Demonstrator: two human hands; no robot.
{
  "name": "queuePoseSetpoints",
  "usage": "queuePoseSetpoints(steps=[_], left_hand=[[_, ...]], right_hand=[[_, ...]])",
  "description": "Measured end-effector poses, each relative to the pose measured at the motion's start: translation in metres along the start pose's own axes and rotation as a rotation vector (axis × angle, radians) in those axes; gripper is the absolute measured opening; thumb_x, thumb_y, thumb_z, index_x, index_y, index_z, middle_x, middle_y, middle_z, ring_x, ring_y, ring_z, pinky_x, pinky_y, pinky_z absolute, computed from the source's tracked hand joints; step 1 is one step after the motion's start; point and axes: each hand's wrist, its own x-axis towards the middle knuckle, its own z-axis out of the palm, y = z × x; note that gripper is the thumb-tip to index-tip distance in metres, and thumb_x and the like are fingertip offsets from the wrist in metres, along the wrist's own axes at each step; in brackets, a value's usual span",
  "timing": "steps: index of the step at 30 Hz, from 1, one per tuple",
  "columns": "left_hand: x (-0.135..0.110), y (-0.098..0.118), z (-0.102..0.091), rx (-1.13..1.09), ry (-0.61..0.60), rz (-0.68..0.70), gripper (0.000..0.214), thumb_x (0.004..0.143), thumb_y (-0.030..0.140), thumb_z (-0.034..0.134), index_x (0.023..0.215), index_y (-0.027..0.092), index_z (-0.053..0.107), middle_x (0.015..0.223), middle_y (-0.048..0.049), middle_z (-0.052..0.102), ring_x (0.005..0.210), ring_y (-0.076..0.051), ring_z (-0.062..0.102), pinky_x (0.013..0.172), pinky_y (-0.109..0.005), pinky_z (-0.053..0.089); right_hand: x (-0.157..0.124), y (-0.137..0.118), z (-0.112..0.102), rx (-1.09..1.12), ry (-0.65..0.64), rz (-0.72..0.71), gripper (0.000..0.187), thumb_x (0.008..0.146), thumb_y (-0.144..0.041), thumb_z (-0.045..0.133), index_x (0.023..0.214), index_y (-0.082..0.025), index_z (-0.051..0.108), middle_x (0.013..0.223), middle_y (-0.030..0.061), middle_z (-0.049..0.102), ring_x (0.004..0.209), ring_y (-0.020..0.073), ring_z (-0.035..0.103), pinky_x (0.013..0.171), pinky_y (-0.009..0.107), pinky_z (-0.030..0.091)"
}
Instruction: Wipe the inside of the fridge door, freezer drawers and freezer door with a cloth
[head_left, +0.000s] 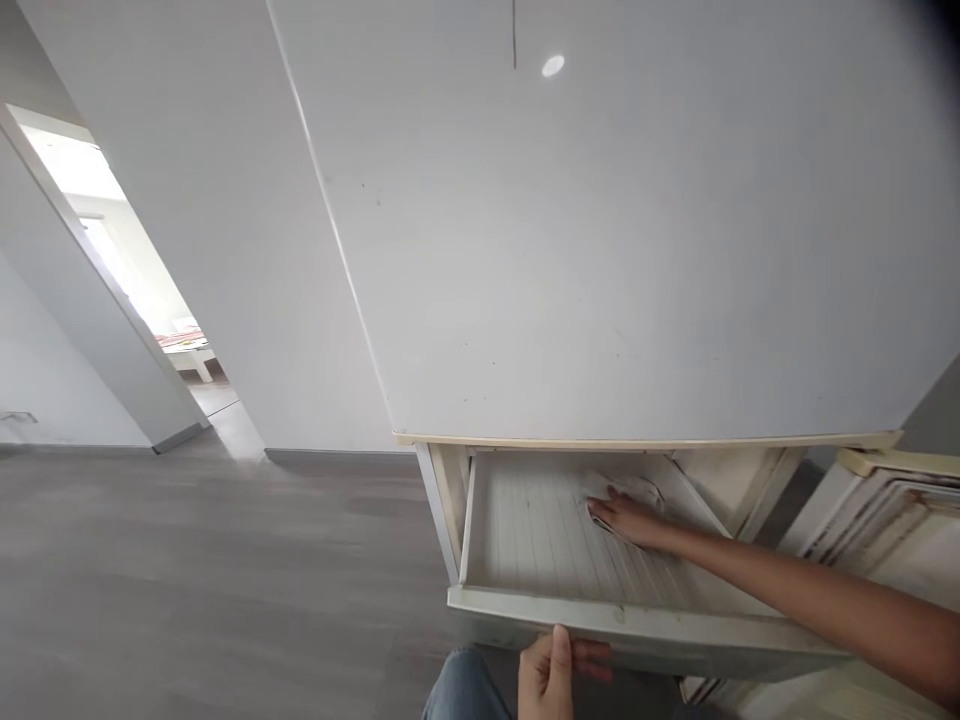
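A white drawer (525, 605) is pulled out from the bottom of a white fridge (600, 250). My right hand (626, 518) reaches into it, fingers flat and pressed on a pale cloth (637, 488) lying on the ribbed drawer floor. My left hand (555, 668) grips the drawer's front lip from below, thumb over the edge. The fridge's upper door is closed.
The fridge's lower door (885, 500) stands swung open at the right. My knee in blue jeans (461, 690) is below the drawer. Grey wood floor (187, 580) spreads to the left, with a white wall and an open doorway (127, 270) into a bright room.
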Motion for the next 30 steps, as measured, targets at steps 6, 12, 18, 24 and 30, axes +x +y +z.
queuePoseSetpoints(steps=[6,12,18,24,30], left_hand=[[0.000,-0.001,-0.001,0.016,-0.026,-0.004,0.083,0.067,0.085,0.031,0.069,0.016,0.078,0.072,-0.0113,0.079,0.063,-0.027,0.072,0.074,-0.038,0.057],[0.000,-0.002,-0.002,0.019,-0.037,-0.005,0.083,0.067,0.084,0.031,0.070,0.016,0.078,0.071,-0.0111,0.079,0.065,-0.027,0.073,0.076,-0.039,0.055],[0.000,-0.003,-0.004,0.019,-0.042,-0.010,0.082,0.068,0.083,0.032,0.074,0.015,0.078,0.068,-0.0107,0.078,0.067,-0.027,0.072,0.077,-0.039,0.055],[0.000,-0.002,-0.006,0.015,-0.066,-0.021,0.077,0.071,0.080,0.036,0.074,0.015,0.078,0.070,-0.0105,0.079,0.069,-0.027,0.072,0.074,-0.037,0.055],[0.001,-0.002,-0.007,0.026,-0.083,-0.011,0.075,0.073,0.078,0.036,0.074,0.016,0.079,0.070,-0.0105,0.079,0.069,-0.027,0.072,0.075,-0.036,0.055]], right_hand=[[-0.009,-0.070,0.008,-0.012,-0.232,-0.311,0.058,0.097,-0.050,0.028,0.141,-0.018,0.047,0.158,0.0159,0.014,0.144,0.0358,0.011,0.116,0.044,0.019],[-0.001,-0.140,0.032,-0.064,-0.228,-0.536,0.061,0.083,-0.025,0.061,0.142,-0.027,0.045,0.159,0.0090,0.013,0.145,0.0318,0.012,0.115,0.044,0.024],[0.001,-0.143,0.023,-0.140,-0.237,-0.507,0.080,0.075,-0.024,0.071,0.147,-0.023,0.036,0.158,0.0144,0.013,0.143,0.0380,0.013,0.114,0.048,0.026],[-0.009,-0.074,0.002,-0.167,-0.233,-0.370,0.090,0.069,-0.018,0.070,0.150,-0.022,0.030,0.159,0.0152,0.007,0.143,0.0370,0.013,0.114,0.045,0.024],[-0.026,-0.017,-0.009,-0.163,-0.156,-0.188,0.086,0.072,-0.017,0.066,0.150,-0.018,0.029,0.158,0.0182,0.009,0.142,0.0360,0.019,0.112,0.042,0.029]])
